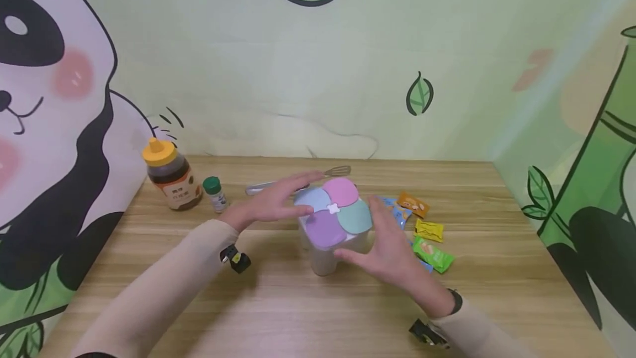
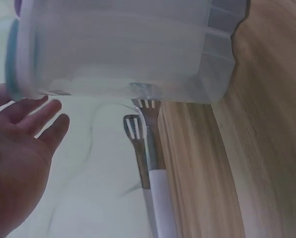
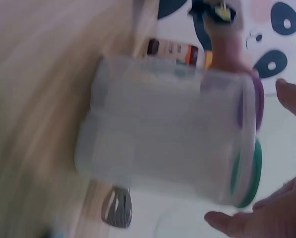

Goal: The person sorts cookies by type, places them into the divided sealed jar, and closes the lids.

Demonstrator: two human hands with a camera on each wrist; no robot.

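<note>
A translucent four-part container (image 1: 325, 253) stands mid-table, topped by pink, blue, purple and teal lids (image 1: 334, 209). My left hand (image 1: 278, 200) lies flat at its upper left with straight fingers reaching over the blue lid; whether they touch it I cannot tell. Held close to the container's right wall, my right hand (image 1: 382, 247) is open, thumb towards the front. In the left wrist view the container (image 2: 123, 49) fills the top and the open palm (image 2: 19, 148) sits beside its lid edge. The right wrist view shows the container (image 3: 168, 134) blurred, with fingertips (image 3: 282, 213) near the lids.
A honey bottle (image 1: 171, 178) with a yellow cap and a small green-capped bottle (image 1: 215, 193) stand at the back left. Metal tongs (image 1: 298, 181) lie behind the container. Several sweet packets (image 1: 428, 229) lie to its right. Painted walls close in the table.
</note>
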